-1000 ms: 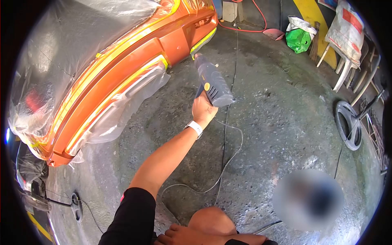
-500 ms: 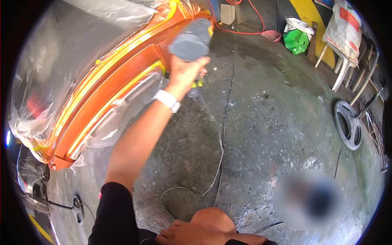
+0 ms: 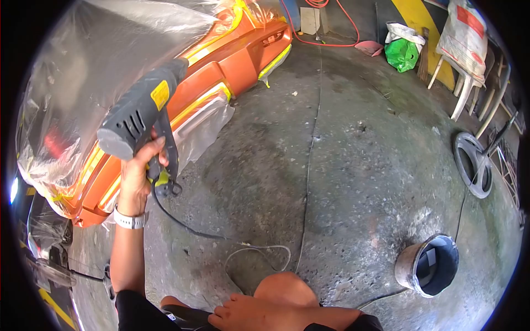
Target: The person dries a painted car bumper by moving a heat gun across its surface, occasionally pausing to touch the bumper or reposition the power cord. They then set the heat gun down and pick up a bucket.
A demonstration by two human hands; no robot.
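Head view, bucket (image 3: pixel 407 267), cord (image 3: pixel 211 236), heat gun (image 3: pixel 138 107) overlapping bumper (image 3: pixel 237 71)

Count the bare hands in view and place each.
2: the left hand grips the heat gun; the right hand is low in view, beside a knee. Neither is fully hidden.

The power tool (image 3: pixel 138 105) hides a stretch of the orange bumper (image 3: pixel 204 83) beyond it, and its nozzle mouth faces away, out of sight; any print on its yellow label (image 3: pixel 160 95) is too small to read; the left hand's (image 3: pixel 135 174) fingers are partly hidden around the handle (image 3: pixel 169 144); the plastic sheet (image 3: pixel 105 41) and red hose (image 3: pixel 331 45) run off the top edge; the black left sleeve (image 3: pixel 138 313) is cut off below; what lies inside the bucket (image 3: pixel 407 265) cannot be told.
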